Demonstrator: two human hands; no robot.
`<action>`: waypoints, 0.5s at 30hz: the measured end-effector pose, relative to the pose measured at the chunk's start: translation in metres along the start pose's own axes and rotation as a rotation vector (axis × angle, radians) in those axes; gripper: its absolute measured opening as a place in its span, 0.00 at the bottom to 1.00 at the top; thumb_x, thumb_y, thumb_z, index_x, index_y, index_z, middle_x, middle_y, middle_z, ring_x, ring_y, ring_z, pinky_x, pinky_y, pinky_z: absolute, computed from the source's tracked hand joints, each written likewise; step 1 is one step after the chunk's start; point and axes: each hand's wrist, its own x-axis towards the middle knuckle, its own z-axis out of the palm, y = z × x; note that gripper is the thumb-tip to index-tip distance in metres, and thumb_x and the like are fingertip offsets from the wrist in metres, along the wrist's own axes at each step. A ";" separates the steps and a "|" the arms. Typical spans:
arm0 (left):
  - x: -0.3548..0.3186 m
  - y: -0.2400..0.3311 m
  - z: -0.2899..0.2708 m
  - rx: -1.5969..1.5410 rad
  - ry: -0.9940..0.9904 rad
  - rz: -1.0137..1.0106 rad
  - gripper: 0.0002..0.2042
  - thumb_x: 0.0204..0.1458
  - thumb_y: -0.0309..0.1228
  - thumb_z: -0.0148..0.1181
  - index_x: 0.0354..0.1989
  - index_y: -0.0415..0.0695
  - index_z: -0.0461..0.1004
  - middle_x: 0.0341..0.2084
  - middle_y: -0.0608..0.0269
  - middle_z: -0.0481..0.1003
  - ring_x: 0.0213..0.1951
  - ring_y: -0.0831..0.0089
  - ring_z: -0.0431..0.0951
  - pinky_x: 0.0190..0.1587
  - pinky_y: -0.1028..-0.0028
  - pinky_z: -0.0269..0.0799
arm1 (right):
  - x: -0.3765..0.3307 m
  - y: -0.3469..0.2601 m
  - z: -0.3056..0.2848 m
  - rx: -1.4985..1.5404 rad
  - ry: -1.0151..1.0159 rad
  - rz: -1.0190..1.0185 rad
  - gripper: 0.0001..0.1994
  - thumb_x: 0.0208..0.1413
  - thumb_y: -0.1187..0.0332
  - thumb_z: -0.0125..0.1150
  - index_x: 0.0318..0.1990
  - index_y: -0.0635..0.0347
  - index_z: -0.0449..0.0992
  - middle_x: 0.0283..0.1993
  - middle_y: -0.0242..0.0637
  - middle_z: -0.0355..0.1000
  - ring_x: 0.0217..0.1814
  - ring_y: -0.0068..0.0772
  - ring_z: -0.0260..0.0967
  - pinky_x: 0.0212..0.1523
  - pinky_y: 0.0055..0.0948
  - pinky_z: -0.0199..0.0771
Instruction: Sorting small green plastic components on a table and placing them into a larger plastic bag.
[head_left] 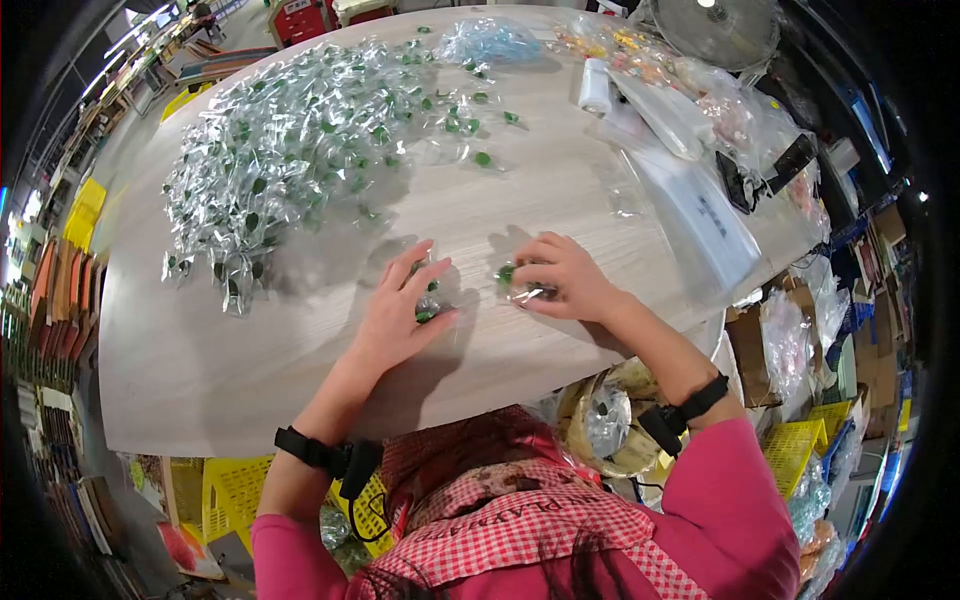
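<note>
My left hand (394, 312) rests low over the table with its fingers apart. Between its thumb and fingers lie a few small clear packets with green pieces (428, 312). Across from it, my right hand (562, 281) has its fingers curled down over more such clear packets (533, 291), partly hidden under the fingers. One green piece (505, 273) shows beside its fingertips. Farther off to the left spreads a large heap of the same clear packets with green pieces (290, 150). A few stray ones, such as a green packet (483, 159), lie at its right edge.
Clear plastic bags (690, 215) lie flat on the right of the pale table (240, 390), with a white roll (594, 86) behind them. Bluish packets (488, 42) and orange-yellow packets (625, 42) sit at the far side. A fan (715, 30) stands far right; yellow baskets (232, 495) are below.
</note>
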 end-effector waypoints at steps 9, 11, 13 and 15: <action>0.030 -0.009 0.002 -0.086 0.125 0.052 0.24 0.56 0.45 0.58 0.59 0.49 0.70 0.64 0.52 0.62 0.63 0.48 0.60 0.64 0.57 0.58 | -0.102 -0.051 -0.031 0.037 0.115 0.452 0.08 0.37 0.73 0.67 0.24 0.56 0.72 0.29 0.36 0.71 0.32 0.39 0.70 0.32 0.31 0.70; 0.034 -0.038 -0.006 0.130 0.219 -0.057 0.21 0.58 0.43 0.54 0.58 0.49 0.71 0.63 0.53 0.63 0.63 0.49 0.60 0.64 0.57 0.57 | -0.130 -0.071 -0.039 0.177 0.073 0.584 0.08 0.39 0.71 0.67 0.25 0.57 0.72 0.27 0.37 0.71 0.31 0.41 0.70 0.32 0.32 0.70; 0.031 -0.064 -0.023 0.250 0.206 -0.128 0.20 0.59 0.42 0.54 0.57 0.49 0.72 0.62 0.53 0.64 0.63 0.49 0.61 0.64 0.57 0.57 | -0.151 -0.089 -0.043 0.235 0.041 0.609 0.08 0.40 0.69 0.66 0.27 0.57 0.72 0.27 0.38 0.71 0.31 0.43 0.71 0.33 0.33 0.71; 0.025 -0.074 -0.033 0.362 0.188 -0.200 0.19 0.59 0.41 0.54 0.57 0.49 0.72 0.61 0.53 0.65 0.62 0.50 0.61 0.64 0.57 0.57 | -0.166 -0.099 -0.043 0.399 -0.118 0.647 0.10 0.42 0.65 0.69 0.32 0.56 0.77 0.30 0.39 0.73 0.34 0.46 0.72 0.35 0.35 0.72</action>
